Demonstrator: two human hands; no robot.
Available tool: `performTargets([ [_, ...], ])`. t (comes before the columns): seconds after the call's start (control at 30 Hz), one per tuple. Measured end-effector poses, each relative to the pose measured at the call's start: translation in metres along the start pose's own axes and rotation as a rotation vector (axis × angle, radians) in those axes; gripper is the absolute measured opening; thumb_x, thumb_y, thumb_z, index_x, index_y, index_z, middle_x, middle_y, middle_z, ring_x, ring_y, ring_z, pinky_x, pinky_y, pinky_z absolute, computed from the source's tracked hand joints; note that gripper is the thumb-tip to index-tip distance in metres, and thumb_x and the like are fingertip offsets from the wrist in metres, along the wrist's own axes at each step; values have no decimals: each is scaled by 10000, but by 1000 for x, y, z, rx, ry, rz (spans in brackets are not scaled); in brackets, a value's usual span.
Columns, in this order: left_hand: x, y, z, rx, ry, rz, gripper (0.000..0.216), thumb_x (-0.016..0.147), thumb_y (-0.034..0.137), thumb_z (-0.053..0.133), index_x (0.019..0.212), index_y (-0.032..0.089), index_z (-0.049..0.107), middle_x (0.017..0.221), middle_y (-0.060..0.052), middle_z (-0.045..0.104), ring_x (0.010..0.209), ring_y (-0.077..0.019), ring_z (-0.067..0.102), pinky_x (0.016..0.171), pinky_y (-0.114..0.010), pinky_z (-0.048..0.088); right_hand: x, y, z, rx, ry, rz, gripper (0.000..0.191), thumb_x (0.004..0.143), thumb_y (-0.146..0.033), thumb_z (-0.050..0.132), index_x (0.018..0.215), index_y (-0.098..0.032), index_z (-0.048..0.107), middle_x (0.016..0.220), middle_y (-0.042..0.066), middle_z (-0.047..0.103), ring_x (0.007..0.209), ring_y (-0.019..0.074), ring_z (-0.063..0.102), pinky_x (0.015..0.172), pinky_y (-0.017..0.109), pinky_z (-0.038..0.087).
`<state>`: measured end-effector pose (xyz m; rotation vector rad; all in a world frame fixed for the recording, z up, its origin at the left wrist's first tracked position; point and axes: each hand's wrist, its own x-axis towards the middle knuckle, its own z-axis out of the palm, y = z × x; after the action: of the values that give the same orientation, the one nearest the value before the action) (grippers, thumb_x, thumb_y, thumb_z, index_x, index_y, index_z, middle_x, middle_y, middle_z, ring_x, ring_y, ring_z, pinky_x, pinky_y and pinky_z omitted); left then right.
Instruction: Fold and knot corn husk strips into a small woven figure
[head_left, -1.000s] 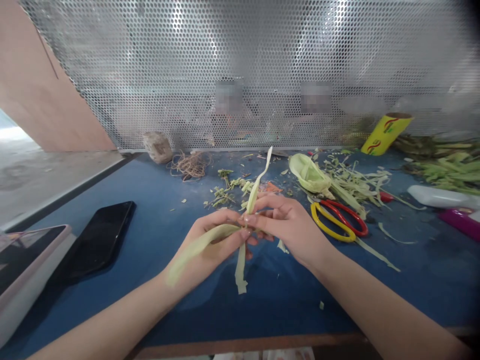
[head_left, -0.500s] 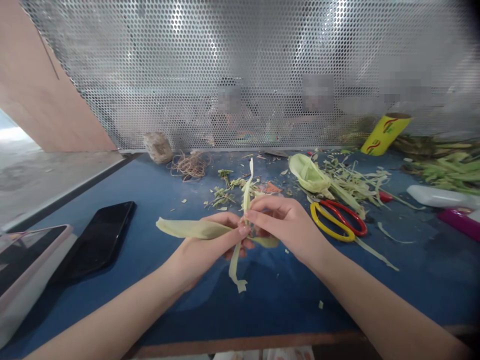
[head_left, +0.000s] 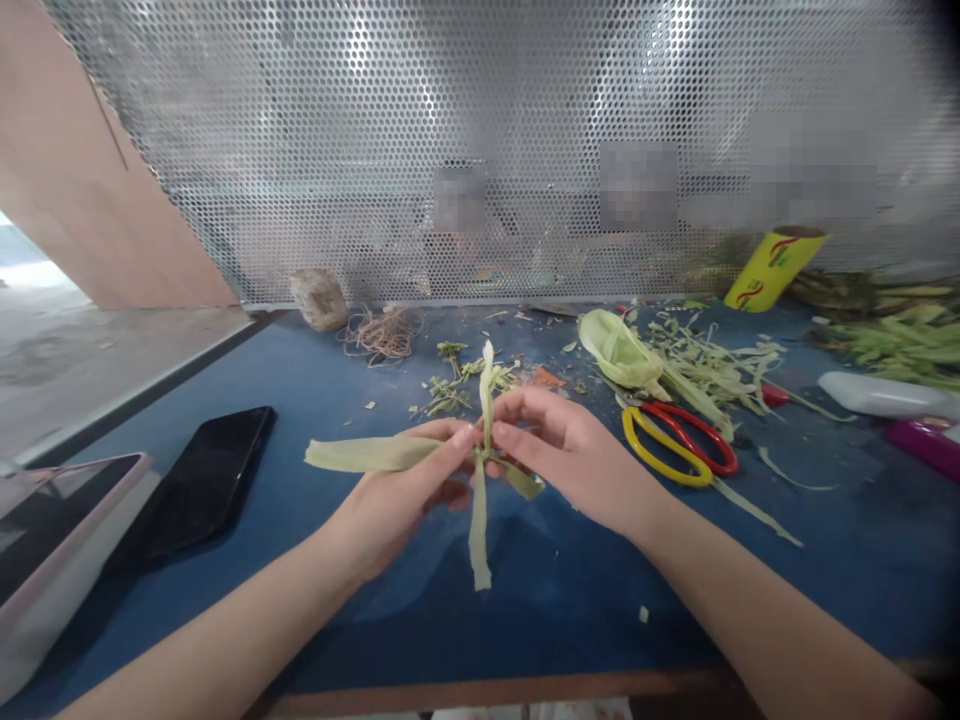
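Pale green corn husk strips (head_left: 481, 530) cross one another between my two hands, above the middle of the table. My left hand (head_left: 420, 465) pinches the husk near the crossing, and a wide strip sticks out to its left. Thumb and fingers of my right hand (head_left: 574, 445) close on the upright strip from the other side. One strip hangs down toward me, and a short end points right under my right fingers. Scissors (head_left: 679, 445) with one yellow and one red handle loop lie just beyond my right hand.
A blue table (head_left: 300, 620) carries a black phone (head_left: 202, 480) and a pink-edged device (head_left: 64, 540) on the left. Twine (head_left: 382, 335), husk scraps (head_left: 716, 360), a cupped husk (head_left: 619, 350) and a yellow tube (head_left: 776, 268) lie toward the back. A perforated metal screen (head_left: 300, 130) stands behind.
My left thumb has shifted upward beside the crossing. The hanging strip is now straighter, and the upright strip stands a little lower and further left.
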<state>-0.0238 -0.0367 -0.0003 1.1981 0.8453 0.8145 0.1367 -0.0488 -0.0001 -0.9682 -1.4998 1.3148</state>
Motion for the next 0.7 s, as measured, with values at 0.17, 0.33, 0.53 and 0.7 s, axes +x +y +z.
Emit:
performTargets([
  [0.17,1,1,-2,4,47,23,188,657,322,687,693,165,589,604,31,557,521,-84,468,476,-189,347,-3,-3,-6,-96,-34,-31,277,707,-194,638,948,-209,501,737,-27,530,676,96,541,623,232,458],
  [0.33,1,-3,-6,156,61,86,112,670,234,685,663,156,604,554,38,540,493,-73,441,468,-187,337,-4,-7,-9,-116,-69,-51,204,737,-137,584,918,-204,520,717,-30,520,626,77,505,603,218,438],
  [0.53,-1,-2,-6,175,75,157,82,671,236,684,677,167,640,550,25,560,486,-85,448,453,-199,354,-5,-9,-12,-118,-94,-39,187,739,-136,578,910,-192,527,722,-20,527,653,89,527,621,227,454],
  [0.7,0,0,-5,54,5,111,107,726,262,633,674,168,633,602,12,607,485,-82,473,442,-195,370,-4,-8,-17,-146,-80,-29,190,729,-171,605,905,-190,536,715,-24,529,658,87,534,632,221,459],
])
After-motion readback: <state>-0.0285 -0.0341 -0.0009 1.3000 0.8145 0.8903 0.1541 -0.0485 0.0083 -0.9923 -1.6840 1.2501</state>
